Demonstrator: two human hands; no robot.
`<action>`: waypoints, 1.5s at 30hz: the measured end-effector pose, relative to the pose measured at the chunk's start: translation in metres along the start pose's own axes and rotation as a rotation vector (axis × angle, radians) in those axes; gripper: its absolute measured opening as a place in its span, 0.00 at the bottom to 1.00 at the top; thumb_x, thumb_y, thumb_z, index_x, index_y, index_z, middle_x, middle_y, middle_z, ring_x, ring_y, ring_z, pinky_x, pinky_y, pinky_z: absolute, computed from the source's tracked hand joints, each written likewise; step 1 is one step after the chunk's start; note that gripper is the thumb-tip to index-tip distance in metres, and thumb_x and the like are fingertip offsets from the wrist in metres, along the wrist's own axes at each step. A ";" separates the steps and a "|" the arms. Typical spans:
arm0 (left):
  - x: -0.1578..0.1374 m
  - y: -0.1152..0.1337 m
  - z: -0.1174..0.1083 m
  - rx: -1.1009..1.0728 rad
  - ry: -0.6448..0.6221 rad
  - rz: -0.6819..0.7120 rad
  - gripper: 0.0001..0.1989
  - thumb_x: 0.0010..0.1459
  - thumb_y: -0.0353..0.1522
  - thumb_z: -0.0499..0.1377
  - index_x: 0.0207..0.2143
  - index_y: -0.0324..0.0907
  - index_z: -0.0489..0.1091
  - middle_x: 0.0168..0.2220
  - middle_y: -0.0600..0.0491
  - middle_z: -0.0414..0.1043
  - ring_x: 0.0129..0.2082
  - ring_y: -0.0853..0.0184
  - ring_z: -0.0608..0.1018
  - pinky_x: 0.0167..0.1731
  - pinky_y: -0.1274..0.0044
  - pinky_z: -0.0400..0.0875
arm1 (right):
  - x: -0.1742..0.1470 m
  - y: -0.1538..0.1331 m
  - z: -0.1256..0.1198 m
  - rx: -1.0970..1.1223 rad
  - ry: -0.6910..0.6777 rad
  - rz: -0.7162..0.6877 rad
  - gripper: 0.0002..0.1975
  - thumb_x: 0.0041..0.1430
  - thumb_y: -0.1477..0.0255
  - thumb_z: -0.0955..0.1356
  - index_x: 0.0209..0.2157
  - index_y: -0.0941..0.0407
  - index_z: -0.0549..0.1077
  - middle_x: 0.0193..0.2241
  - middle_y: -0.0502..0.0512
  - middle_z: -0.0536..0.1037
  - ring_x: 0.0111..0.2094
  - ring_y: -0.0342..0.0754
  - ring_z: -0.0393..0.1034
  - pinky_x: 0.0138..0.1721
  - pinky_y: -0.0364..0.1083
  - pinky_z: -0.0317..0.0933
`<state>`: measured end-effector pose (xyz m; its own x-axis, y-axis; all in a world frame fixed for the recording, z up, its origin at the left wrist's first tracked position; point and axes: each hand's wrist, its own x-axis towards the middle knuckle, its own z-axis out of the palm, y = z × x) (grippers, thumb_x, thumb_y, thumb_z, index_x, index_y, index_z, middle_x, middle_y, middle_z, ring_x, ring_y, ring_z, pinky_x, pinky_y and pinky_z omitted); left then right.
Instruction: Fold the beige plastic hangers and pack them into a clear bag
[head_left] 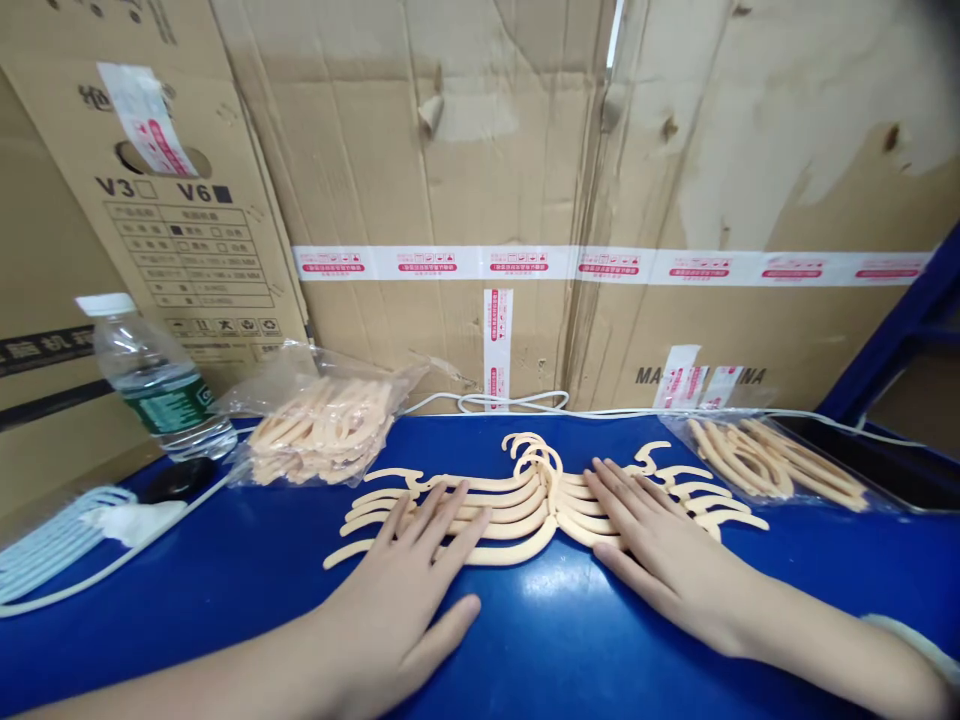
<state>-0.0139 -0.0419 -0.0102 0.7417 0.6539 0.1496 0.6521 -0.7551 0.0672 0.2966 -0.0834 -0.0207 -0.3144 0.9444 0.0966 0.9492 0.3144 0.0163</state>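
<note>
Several cream-coloured clothes hangers lie overlapped in a fanned row on the blue table, their hooks bunched at the middle and pointing away from me. My left hand rests flat over their left arms, fingers spread and thumb out to the side. Over the right arms lies my right hand, its fingers stretched out and its thumb near the hangers' front edge. Neither hand grips anything. Parts of the hangers are hidden under my fingers.
A clear bag of cream hangers sits at the back left, near a water bottle, a black mouse-like object and blue face masks. At the back right are another bag and a dark phone-like slab. Cardboard stands behind a white cable.
</note>
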 end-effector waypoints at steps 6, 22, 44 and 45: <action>0.040 -0.024 -0.003 -0.039 -0.184 -0.050 0.30 0.69 0.47 0.41 0.69 0.49 0.41 0.71 0.45 0.33 0.69 0.47 0.41 0.63 0.48 0.40 | 0.038 0.017 0.001 -0.002 0.005 0.039 0.37 0.69 0.55 0.52 0.67 0.70 0.50 0.66 0.72 0.48 0.68 0.61 0.39 0.66 0.63 0.41; 0.050 -0.036 -0.003 -0.079 -0.056 0.006 0.30 0.69 0.44 0.44 0.69 0.44 0.46 0.70 0.43 0.42 0.69 0.49 0.45 0.63 0.47 0.40 | 0.052 0.024 -0.003 -0.031 0.110 -0.002 0.38 0.66 0.53 0.57 0.66 0.69 0.53 0.66 0.72 0.51 0.68 0.63 0.40 0.65 0.67 0.39; -0.012 -0.004 -0.031 -0.478 -0.138 0.092 0.19 0.65 0.33 0.54 0.58 0.52 0.67 0.63 0.54 0.64 0.63 0.60 0.66 0.62 0.64 0.60 | -0.008 0.032 0.003 0.034 0.380 -0.083 0.23 0.68 0.67 0.60 0.62 0.55 0.62 0.57 0.64 0.69 0.58 0.60 0.64 0.56 0.62 0.63; -0.012 -0.005 -0.031 -0.491 -0.132 0.081 0.19 0.65 0.33 0.53 0.57 0.52 0.68 0.63 0.54 0.64 0.63 0.60 0.66 0.62 0.64 0.60 | -0.009 0.034 0.003 0.018 0.388 -0.088 0.23 0.68 0.67 0.60 0.62 0.54 0.62 0.58 0.64 0.69 0.59 0.60 0.64 0.56 0.62 0.63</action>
<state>-0.0302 -0.0474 0.0179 0.8209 0.5689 0.0499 0.4646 -0.7161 0.5209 0.3314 -0.0808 -0.0239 -0.3622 0.8083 0.4642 0.9174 0.3972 0.0241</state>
